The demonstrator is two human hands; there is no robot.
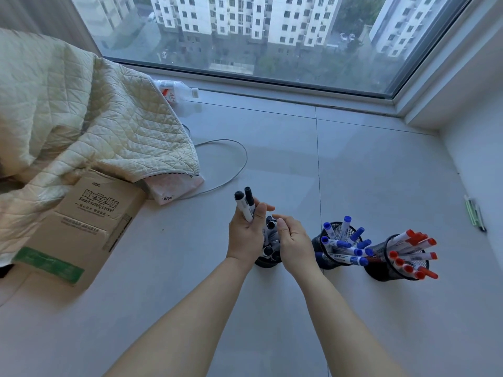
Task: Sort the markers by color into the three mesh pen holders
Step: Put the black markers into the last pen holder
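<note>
The left hand point(246, 235) held two black markers point(246, 205) in its curled fingers. Their black caps pointed up and away from the person. The hand was just above the left mesh holder point(268, 261). That holder had more black markers point(270, 240) standing in it, and both hands hid most of it.

The right hand point(292, 240) was right beside the left one, over the same holder. Its fingers were bent a little and loose. It held nothing.

All three holders stood in a row on the gray floor point(353, 172), a little toward its right side, well back from the window edge. The middle mesh holder point(324, 254) was full of blue markers point(343, 240). Their blue caps stuck up and leaned out. The right mesh holder point(392, 270) was full of red markers point(411, 251), and they fanned out too. The middle and right holders were very close, and some blue caps reached over to the red holder.

On the left side of the floor lay a flat cardboard box point(87, 219). A pale quilted blanket point(81, 112) hung over part of it. A gray cable point(231, 170) curled on the floor near the blanket. A plastic bottle point(177, 92) lay near the window point(258, 36) at the far edge. Some thin green sticks point(475, 214) lay by the right wall.
</note>
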